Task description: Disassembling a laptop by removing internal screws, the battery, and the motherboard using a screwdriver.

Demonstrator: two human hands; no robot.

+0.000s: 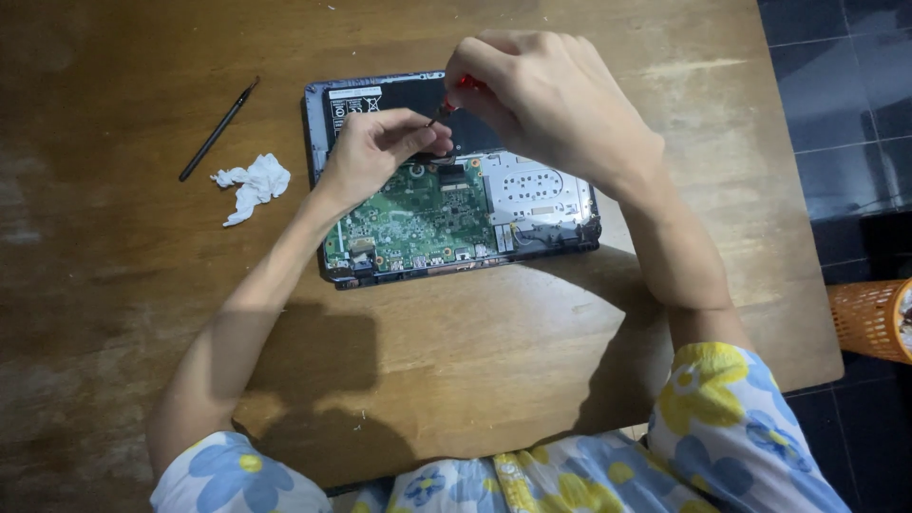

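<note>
Laptop (560, 204) open — right hand (541, 100) gripping screwdriver (463, 90).

We have one view only, from a camera on the person's head, looking steeply down over both forearms at the table (532, 332). It sits close, so the laptop (446, 209) lies centre frame, slightly above the middle. At the right edge we see dark floor tiles (836, 114) and an orange basket (869, 318); the person's lap fills the bottom edge.

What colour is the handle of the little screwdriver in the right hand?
Red, on the screwdriver handle peeking from the right hand; seen in the head view.
</note>
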